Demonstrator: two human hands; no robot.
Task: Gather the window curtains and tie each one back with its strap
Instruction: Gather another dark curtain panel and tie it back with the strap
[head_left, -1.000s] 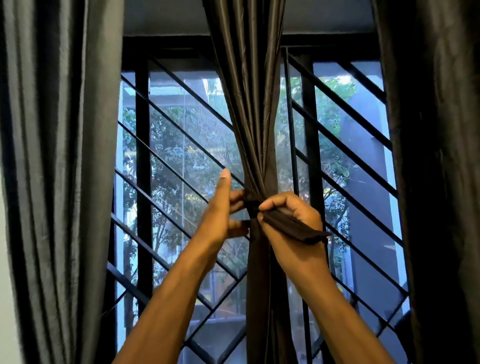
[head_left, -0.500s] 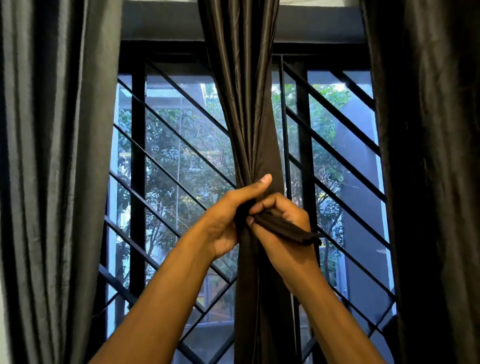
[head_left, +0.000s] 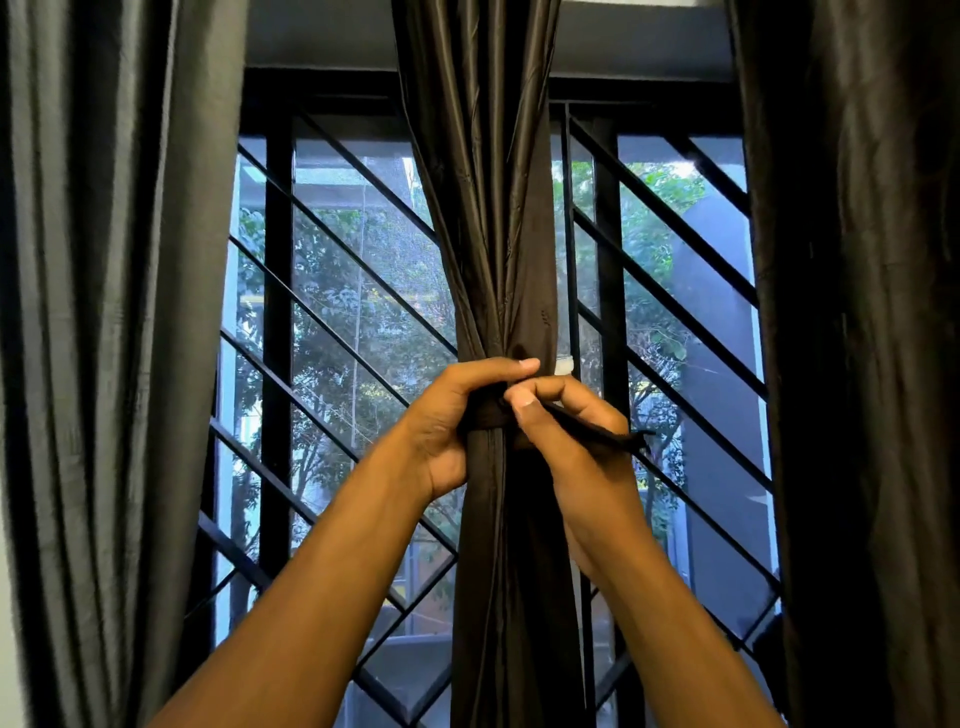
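Left hand (head_left: 447, 415) clenches gathered centre curtain (head_left: 488, 218); right hand (head_left: 561, 426), at 3 o'clock, pinches strap (head_left: 597, 434) (tail pointing 3 o'clock).

A dark brown curtain (head_left: 488, 234) hangs gathered at centre frame, cinched by a dark strap (head_left: 485, 418) whose loose end (head_left: 597, 431) juts right. Two grey curtains hang ungathered at the frame's edges.

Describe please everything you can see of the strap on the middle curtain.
The strap is a narrow band of dark fabric, close in colour to the middle curtain. It wraps the gathered curtain at its narrowest point, pinching the folds together. The left hand grips curtain and strap from the left. The right hand pinches the loose end, which sticks out rightwards, flat and slightly drooping. No finished knot is visible.
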